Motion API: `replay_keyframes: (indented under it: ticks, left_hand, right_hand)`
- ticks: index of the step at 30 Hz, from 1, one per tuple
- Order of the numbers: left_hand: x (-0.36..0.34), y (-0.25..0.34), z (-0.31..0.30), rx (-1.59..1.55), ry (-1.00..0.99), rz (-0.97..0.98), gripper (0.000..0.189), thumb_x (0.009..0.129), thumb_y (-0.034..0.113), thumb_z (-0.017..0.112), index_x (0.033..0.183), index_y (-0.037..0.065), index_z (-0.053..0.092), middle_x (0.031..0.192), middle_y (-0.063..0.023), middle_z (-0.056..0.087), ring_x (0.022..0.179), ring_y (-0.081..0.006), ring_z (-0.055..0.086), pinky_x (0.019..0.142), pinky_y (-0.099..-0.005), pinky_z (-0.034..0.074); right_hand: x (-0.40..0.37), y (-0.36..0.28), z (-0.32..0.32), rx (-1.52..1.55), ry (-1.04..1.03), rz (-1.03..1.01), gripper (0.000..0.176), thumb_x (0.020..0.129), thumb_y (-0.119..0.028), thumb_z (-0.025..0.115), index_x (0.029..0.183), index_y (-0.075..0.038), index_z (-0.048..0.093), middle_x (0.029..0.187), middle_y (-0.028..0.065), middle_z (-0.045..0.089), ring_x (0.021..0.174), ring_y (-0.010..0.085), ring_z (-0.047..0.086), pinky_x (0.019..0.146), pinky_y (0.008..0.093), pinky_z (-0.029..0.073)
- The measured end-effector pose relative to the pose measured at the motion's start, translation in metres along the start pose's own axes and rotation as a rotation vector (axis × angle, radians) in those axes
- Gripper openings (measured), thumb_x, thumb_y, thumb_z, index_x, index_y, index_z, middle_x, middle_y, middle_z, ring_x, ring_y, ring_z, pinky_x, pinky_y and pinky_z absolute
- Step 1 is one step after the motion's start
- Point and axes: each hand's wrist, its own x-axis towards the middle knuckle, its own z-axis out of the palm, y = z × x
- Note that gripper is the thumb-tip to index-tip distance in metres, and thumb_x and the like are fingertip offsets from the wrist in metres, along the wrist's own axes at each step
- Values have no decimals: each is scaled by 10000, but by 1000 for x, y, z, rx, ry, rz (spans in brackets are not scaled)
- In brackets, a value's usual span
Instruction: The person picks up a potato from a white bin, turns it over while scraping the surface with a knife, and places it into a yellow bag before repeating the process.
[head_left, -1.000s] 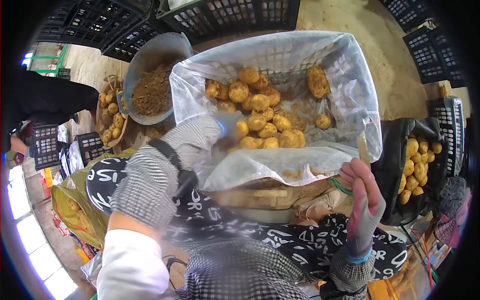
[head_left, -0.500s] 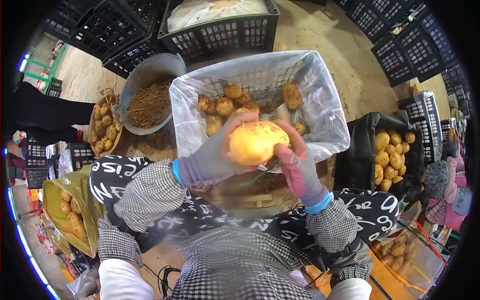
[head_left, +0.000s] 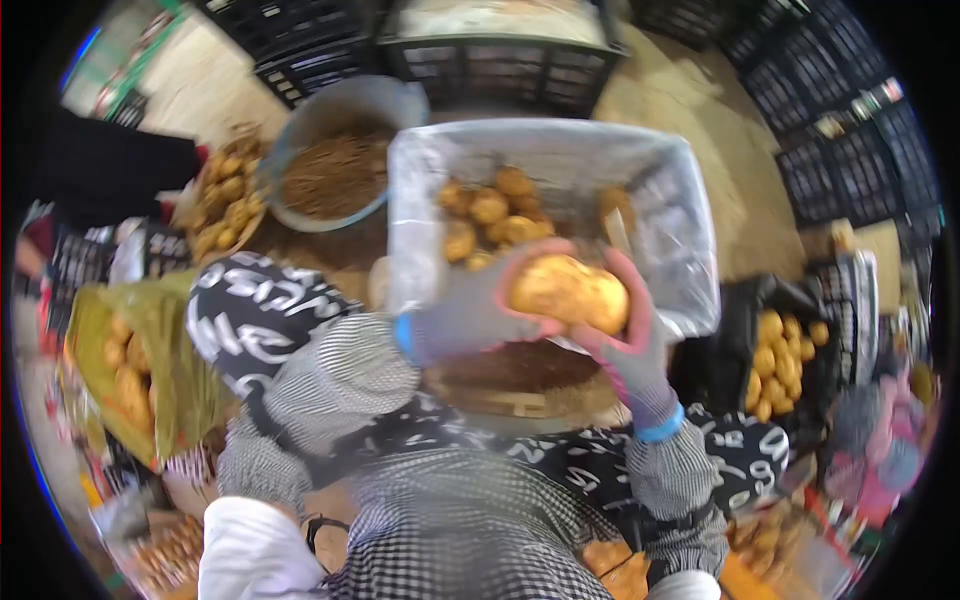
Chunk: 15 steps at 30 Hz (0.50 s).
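Note:
A large yellow potato with brown patches is held between both my gloved hands, over the near edge of a lined crate. My left hand, in a grey and pink glove, grips the potato's left end. On its right end, my right hand closes with thumb below and fingers behind. Beyond them stands the crate with a white plastic liner, and several brownish potatoes lie in it. The picture is slightly blurred.
A blue-grey tub of soil stands left of the crate, beside a basket of potatoes. A green sack is at far left. To the right is a black-lined crate of potatoes. Stacked black crates stand behind. Another person is at left.
The view has shifted, so the crate and tub sit further right. The potato has turned in my hands, showing a browner side, and my hands still hold it.

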Motion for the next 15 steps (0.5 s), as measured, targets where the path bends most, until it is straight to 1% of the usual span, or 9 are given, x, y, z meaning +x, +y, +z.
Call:
replay_keyframes:
  ticks: [2,3,5,6,8,10,11,13,15]
  left_hand:
    - [-5,9,7,167,59,132,663,864,267,738,1410,74,414,1306,-85,540,1129,-153,535,975,-305,468]
    - [-2,-11,14,-30,54,215,567,942,289,632,1416,50,430,1376,-139,510,1250,-231,511,1062,-374,412]
    - [-9,-18,16,251,305,331,506,973,256,579,1413,48,442,1353,-149,518,1216,-218,536,1049,-360,418]
    - [-18,-11,14,320,386,395,497,979,254,567,1414,47,445,1339,-149,526,1203,-212,545,1031,-354,435]
    - [-77,48,22,173,663,426,471,983,227,561,1405,44,457,1322,-154,538,1187,-210,558,997,-353,462]
    - [-140,82,25,214,888,429,438,966,143,578,1378,28,483,1308,-162,552,1159,-210,576,942,-343,502]
    - [-190,81,23,168,1029,598,427,939,88,594,1350,15,505,1316,-163,548,1159,-216,574,945,-331,502]
    - [-283,76,20,467,1515,586,327,977,118,571,1296,52,540,1221,-86,577,1037,-163,591,917,-314,494]
    - [-348,98,25,-88,1884,619,289,966,109,590,1251,79,557,1069,-48,607,1015,-154,577,849,-283,507]
  right_hand:
    - [0,-15,7,-50,-59,89,730,813,-40,707,1445,-4,343,1327,145,516,1188,238,555,1005,346,478]
    - [0,-12,3,49,-151,76,719,820,-91,699,1441,-7,346,1290,145,549,1163,255,578,992,358,491]
    - [9,-3,3,42,-209,123,607,874,-195,634,1406,-15,403,1295,165,552,1160,265,582,965,401,503]
    - [14,17,-7,144,-107,98,529,909,-237,588,1372,-21,451,1296,142,558,1194,258,556,965,427,494]
    - [44,34,-33,379,-191,256,486,930,-267,577,1351,-43,484,1329,108,537,1226,257,530,978,445,485]
    - [70,33,-28,361,-212,179,468,941,-280,574,1347,-60,499,1345,92,526,1220,262,533,977,444,491]
    - [78,34,-11,363,-214,124,460,946,-287,573,1345,-69,506,1353,83,521,1217,264,535,977,443,493]
    - [87,14,26,247,-260,30,453,955,-293,568,1342,-63,512,1356,101,515,1231,270,525,989,453,486]
    - [99,-19,74,50,-326,-99,504,958,-309,570,1384,-59,471,1412,103,474,1273,249,483,1024,422,463]
